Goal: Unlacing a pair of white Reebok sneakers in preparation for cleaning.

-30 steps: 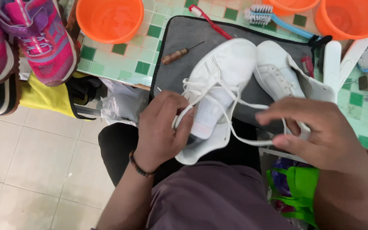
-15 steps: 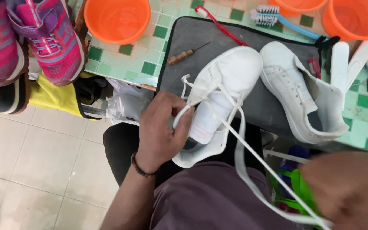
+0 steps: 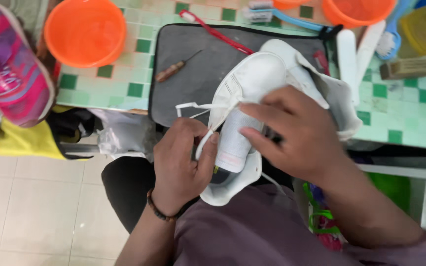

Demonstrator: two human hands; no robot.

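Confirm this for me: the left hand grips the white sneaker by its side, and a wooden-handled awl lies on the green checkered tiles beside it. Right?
Not quite. The wooden-handled awl lies on the dark grey mat, not on the green checkered tiles, as the head view shows. The left hand does grip the white sneaker by its side.

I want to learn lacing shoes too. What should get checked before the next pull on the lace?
1. White sneaker held steady: ok, left hand grips its side.
2. White lace pinched: ok, left fingers hold it near the eyelets.
3. Right hand on the shoe: ok, it lies over the tongue.
4. Which eyelet comes next: cannot tell, the right hand hides them.
5. Awl out of the way: ok, it lies apart on the grey mat.
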